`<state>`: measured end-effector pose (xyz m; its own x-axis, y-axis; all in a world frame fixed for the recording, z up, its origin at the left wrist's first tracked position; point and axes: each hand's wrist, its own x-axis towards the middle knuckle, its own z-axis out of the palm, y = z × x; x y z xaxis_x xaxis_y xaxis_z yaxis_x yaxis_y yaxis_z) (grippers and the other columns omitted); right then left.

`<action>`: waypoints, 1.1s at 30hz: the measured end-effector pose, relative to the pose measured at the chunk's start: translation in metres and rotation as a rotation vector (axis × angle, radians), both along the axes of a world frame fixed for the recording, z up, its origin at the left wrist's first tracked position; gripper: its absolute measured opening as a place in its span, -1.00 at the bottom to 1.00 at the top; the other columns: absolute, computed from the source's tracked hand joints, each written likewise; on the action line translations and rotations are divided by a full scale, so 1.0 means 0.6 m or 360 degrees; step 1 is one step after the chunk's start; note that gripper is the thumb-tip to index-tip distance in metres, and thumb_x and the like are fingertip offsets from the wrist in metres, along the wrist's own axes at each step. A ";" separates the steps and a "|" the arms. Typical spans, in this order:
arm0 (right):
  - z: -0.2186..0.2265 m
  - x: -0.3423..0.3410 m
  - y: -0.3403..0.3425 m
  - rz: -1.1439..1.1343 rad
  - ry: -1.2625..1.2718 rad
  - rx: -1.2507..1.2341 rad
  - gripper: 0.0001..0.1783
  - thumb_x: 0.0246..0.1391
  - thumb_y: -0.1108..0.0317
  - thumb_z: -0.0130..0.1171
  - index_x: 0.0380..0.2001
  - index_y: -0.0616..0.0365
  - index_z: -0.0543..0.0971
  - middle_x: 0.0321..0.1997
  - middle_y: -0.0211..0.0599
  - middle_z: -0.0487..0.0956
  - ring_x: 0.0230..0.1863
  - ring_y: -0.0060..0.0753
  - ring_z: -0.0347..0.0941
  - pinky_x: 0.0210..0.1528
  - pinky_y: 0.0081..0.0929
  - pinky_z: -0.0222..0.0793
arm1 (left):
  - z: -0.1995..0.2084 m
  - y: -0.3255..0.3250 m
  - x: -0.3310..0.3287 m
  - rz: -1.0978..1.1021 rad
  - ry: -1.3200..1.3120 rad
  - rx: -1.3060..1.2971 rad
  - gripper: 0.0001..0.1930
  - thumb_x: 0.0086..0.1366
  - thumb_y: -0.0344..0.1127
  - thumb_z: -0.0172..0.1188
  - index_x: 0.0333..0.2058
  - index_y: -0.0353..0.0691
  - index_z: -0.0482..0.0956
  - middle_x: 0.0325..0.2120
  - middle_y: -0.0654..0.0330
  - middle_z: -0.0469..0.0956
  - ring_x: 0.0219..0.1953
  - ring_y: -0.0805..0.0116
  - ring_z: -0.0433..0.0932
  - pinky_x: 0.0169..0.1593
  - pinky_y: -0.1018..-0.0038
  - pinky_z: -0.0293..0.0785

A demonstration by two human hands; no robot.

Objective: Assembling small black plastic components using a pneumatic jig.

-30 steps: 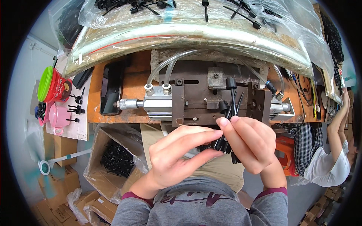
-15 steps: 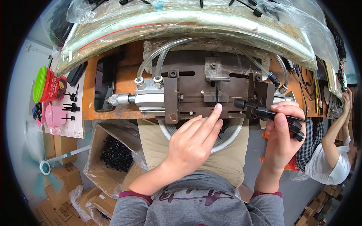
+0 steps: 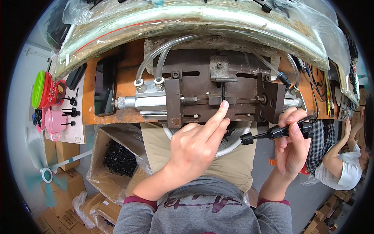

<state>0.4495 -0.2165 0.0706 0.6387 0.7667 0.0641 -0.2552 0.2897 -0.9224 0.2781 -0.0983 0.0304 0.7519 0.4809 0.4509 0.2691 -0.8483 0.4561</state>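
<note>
My left hand reaches to the metal fixture with its index finger stretched out. That fingertip rests at the near end of a thin black rod, which stands in a small dark block at the fixture's middle. The other fingers are partly bent and hold nothing visible. Off to the right, my right hand is closed around several black plastic rods with ribbed ends. They lie roughly sideways, bunched between thumb and fingers.
Air cylinders with clear hoses flank the fixture. A white-rimmed basket sits beneath it. Left are a phone, a pink cup and a carton holding black parts. Another person works at right.
My left hand's middle fingers have drawn back while the index finger stays at the rod. My right hand has lowered slightly, levelling its black rods. Both cylinder tips have moved inward.
</note>
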 end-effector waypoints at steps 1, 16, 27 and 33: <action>0.000 0.000 -0.001 0.0005 0.0022 0.0003 -0.82 0.11 0.43 0.18 -0.31 0.33 0.45 -0.34 -0.07 0.48 -0.67 -0.64 0.26 -0.66 -0.77 0.21 | 0.002 0.001 0.000 -0.0005 -0.0002 -0.0037 -0.69 -0.09 -0.45 0.42 -0.28 -0.27 0.66 -0.03 0.12 0.61 -0.50 0.41 0.60 -0.46 0.57 0.45; -0.004 -0.004 -0.007 -0.0282 -0.0154 -0.0078 -0.86 0.16 0.46 0.14 -0.28 0.34 0.49 -0.15 -0.07 0.47 -0.65 -0.70 0.26 -0.64 -0.81 0.19 | 0.045 -0.008 -0.047 -0.0392 -0.0465 -0.0670 -0.65 -0.13 -0.50 0.48 -0.27 -0.32 0.69 -0.32 0.09 0.64 -0.36 0.31 0.63 -0.32 0.49 0.59; -0.001 -0.022 -0.015 -0.0181 -0.0133 -0.0243 -0.78 0.13 0.42 0.25 -0.26 0.37 0.51 -0.36 -0.05 0.60 -0.59 -0.55 0.46 -0.62 -0.70 0.31 | -0.003 -0.002 0.003 -0.0044 -0.0005 0.0138 -0.70 -0.12 -0.47 0.40 -0.31 -0.31 0.65 -0.04 0.04 0.60 -0.46 0.34 0.60 -0.34 0.50 0.52; -0.005 -0.021 -0.015 -0.0044 -0.0041 -0.0281 -0.81 0.13 0.44 0.24 -0.34 0.40 0.52 -0.40 -0.05 0.60 -0.58 -0.52 0.53 -0.74 -0.73 0.27 | 0.001 -0.002 0.005 -0.0001 0.0041 0.0088 -0.71 -0.11 -0.47 0.40 -0.31 -0.29 0.66 -0.04 0.07 0.61 -0.50 0.37 0.59 -0.41 0.53 0.47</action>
